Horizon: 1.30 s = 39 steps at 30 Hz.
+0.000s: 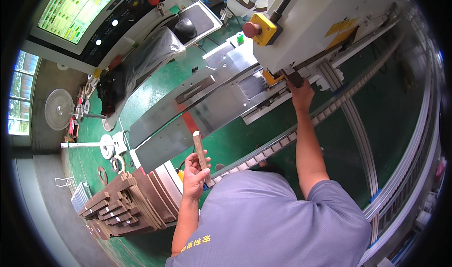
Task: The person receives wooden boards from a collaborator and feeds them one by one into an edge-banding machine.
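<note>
While my left hand [192, 176] grips a wooden strip [199, 153], my right hand [302, 95], clasping a block [295, 79] beside the machine [301, 36], risks pinching if it slips.

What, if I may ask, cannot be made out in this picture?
All in the head view:
- Part of the wooden strip: covered by the left hand's thumb.
- Underside of the dark block at the right hand: faces away from the camera.
- Screen: top cut off by the upper edge.
- White machine housing: top also cut off there.
</note>
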Tool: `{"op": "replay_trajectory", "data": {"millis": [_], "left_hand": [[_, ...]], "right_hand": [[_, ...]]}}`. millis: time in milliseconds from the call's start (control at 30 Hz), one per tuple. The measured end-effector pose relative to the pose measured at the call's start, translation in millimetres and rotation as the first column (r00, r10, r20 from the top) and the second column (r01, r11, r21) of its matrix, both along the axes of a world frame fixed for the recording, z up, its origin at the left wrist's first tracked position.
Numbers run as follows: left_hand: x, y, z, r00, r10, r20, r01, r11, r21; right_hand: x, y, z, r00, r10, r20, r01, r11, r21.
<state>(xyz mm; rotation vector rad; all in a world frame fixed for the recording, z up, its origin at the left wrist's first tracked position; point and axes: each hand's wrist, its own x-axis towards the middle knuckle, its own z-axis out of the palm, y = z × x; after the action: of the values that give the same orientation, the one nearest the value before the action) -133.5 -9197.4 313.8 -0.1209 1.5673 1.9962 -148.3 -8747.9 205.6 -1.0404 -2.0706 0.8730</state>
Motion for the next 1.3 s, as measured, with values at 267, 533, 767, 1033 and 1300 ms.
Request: {"op": "replay_trajectory", "data": {"millis": [267,533,767,1033,1300], "left_hand": [[-4.2,33.5,5.4,0.999,-0.015,0.032,0.013,0.998,0.054],[-35.1,37.8,-35.5,0.962,0.134,0.237,-0.187,0.958,0.219],[-45.6,25.0,-54.1,0.962,0.165,0.216,-0.196,0.972,0.131],[-42.7,14.6,-48.5,0.981,0.024,0.194,-0.071,0.969,0.239],[-32.6,-63.5,-85.9,0.949,-0.137,0.283,0.106,0.987,0.122]], "right_hand": [[6.1,102.1,-2.0,0.97,-0.036,0.241,0.028,0.999,0.036],[37.1,-97.3,67.1,0.814,0.5,0.294,-0.471,0.866,-0.168],[58.7,-251.7,96.8,0.621,0.765,0.169,-0.768,0.638,-0.067],[58.6,-260.4,89.2,0.713,0.685,0.146,-0.7,0.705,0.111],[37.3,-183.5,18.6,0.974,0.13,0.188,-0.154,0.981,0.118]]}}
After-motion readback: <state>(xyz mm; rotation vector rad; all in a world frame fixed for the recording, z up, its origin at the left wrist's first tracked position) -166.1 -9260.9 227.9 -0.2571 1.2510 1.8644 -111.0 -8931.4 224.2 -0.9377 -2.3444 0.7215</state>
